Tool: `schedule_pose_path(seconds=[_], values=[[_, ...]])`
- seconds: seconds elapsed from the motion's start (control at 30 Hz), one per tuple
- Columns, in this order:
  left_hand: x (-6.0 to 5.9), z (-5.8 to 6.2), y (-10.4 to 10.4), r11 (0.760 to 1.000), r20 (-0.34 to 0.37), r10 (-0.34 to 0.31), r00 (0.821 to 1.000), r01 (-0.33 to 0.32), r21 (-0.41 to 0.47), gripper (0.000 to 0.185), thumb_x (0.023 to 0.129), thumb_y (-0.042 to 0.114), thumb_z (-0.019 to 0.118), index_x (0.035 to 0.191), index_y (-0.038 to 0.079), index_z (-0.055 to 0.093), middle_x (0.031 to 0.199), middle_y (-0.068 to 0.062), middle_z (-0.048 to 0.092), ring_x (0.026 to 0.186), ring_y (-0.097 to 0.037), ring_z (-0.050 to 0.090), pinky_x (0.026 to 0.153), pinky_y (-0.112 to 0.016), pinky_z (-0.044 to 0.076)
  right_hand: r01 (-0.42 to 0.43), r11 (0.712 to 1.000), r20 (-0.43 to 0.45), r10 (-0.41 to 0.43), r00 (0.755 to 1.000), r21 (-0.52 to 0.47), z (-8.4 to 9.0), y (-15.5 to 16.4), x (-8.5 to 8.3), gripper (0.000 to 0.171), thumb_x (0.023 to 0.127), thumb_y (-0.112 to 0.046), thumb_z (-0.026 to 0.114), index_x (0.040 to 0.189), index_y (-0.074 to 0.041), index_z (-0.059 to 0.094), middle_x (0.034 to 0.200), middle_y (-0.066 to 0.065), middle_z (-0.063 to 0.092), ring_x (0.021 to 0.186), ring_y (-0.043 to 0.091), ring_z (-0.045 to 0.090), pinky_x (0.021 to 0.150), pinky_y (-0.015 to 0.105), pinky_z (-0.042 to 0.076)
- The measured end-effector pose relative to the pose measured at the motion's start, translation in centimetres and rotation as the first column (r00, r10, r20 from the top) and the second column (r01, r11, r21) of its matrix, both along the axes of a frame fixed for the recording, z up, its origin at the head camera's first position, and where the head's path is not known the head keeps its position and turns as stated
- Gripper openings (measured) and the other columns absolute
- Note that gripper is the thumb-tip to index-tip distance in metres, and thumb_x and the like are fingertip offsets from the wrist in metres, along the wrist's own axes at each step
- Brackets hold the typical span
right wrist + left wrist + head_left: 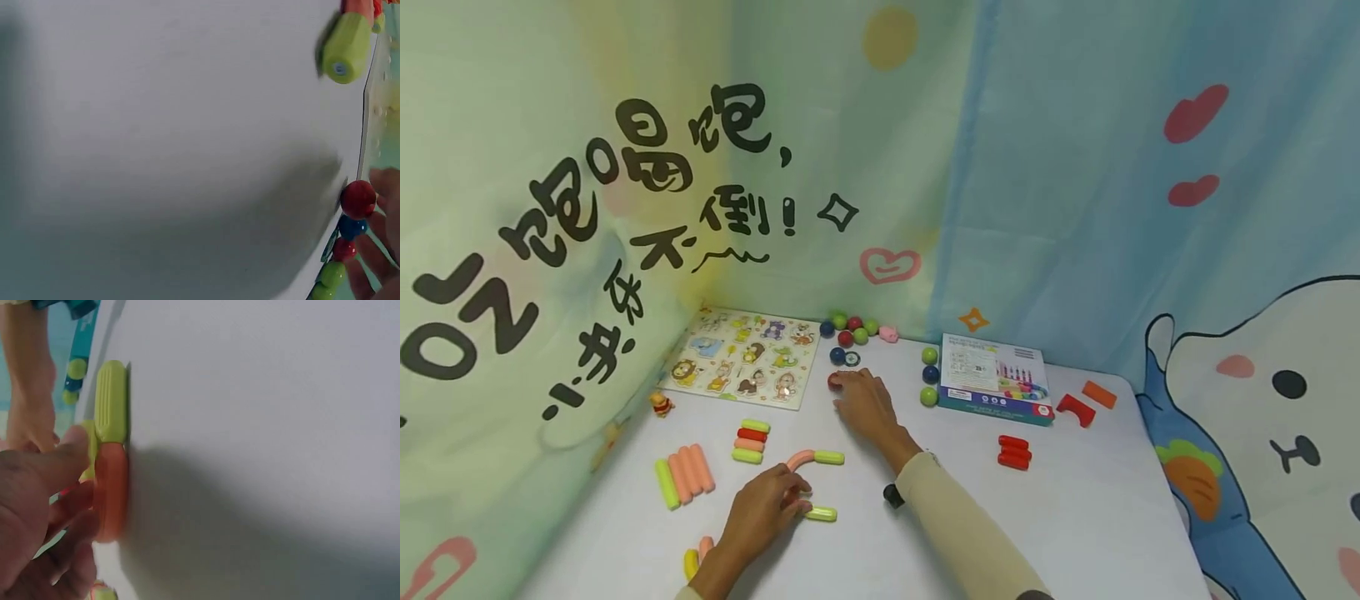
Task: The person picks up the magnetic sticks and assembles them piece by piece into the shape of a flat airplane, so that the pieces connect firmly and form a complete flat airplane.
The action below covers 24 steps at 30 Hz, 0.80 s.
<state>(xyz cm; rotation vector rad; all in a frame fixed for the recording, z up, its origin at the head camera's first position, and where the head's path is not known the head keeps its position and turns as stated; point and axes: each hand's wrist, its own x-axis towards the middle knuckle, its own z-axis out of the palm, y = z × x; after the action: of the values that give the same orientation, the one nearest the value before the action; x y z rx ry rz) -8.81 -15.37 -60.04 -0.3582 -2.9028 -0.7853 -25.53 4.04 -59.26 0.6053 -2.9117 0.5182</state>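
Note:
My left hand has its fingers loosely bent against a pink stick joined to a green stick. The pair lies on the table. Beyond that hand, a curved pink piece connects to another green stick. Farther forward, my right hand pinches a red ball at its fingertips, low over the table. Just past it sit a blue ball and a small dark ring. The left palm is hidden in the head view.
An animal puzzle board lies at back left, near several balls. A boxed set is at back right, with red sticks before it. Pink sticks and a bear figurine lie left. Curtains enclose the table.

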Motion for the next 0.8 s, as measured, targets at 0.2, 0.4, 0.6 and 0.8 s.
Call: schedule_pose_path(seconds=[0.2,0.4,0.6,0.8], values=[[-1.4,-0.2,1.4,0.998,-0.172,0.064,0.983,-0.067,-0.011,0.031,0.074,0.022,0.098,0.098,0.022,0.079,0.089,0.006,0.065,0.082,-0.009,0.054,0.067,-0.027,0.047,0.066,0.986,-0.062,-0.076,0.995,-0.152,-0.2,1.4,1.0,0.027,0.092,-0.026,0.085,0.117,-0.020,0.078,0.111,0.003,0.071,0.104,0.022,0.063,0.092,0.039,0.056],[-4.3,-0.5,2.9,0.998,-0.147,0.017,0.989,-0.027,-0.065,0.044,0.077,0.023,0.097,0.117,0.021,0.079,0.105,-0.001,0.067,0.099,-0.020,0.057,0.084,-0.037,0.048,0.045,0.986,0.077,-0.033,0.996,-0.162,-0.1,2.0,1.6,0.024,0.092,-0.025,0.085,0.115,-0.019,0.079,0.104,0.002,0.068,0.093,0.016,0.062,0.085,0.034,0.055],[-6.3,-1.0,3.7,0.997,-0.046,-0.010,0.999,0.007,-0.078,0.029,0.078,0.019,0.096,0.102,0.020,0.080,0.091,0.003,0.062,0.087,-0.016,0.051,0.077,-0.033,0.041,0.052,0.980,0.177,-0.017,0.984,-0.192,0.1,2.5,2.7,0.027,0.086,-0.021,0.090,0.106,-0.018,0.072,0.097,-0.002,0.065,0.088,0.011,0.060,0.083,0.029,0.053],[-6.8,-1.1,3.7,0.996,-0.061,-0.006,0.998,0.001,-0.085,0.025,0.077,0.020,0.095,0.095,0.021,0.078,0.084,0.006,0.059,0.080,-0.013,0.048,0.074,-0.032,0.039,0.053,0.974,0.329,0.024,0.944,-0.221,0.7,4.0,5.1,0.031,0.086,-0.016,0.089,0.114,-0.016,0.076,0.096,0.000,0.063,0.088,0.013,0.057,0.085,0.030,0.054]])
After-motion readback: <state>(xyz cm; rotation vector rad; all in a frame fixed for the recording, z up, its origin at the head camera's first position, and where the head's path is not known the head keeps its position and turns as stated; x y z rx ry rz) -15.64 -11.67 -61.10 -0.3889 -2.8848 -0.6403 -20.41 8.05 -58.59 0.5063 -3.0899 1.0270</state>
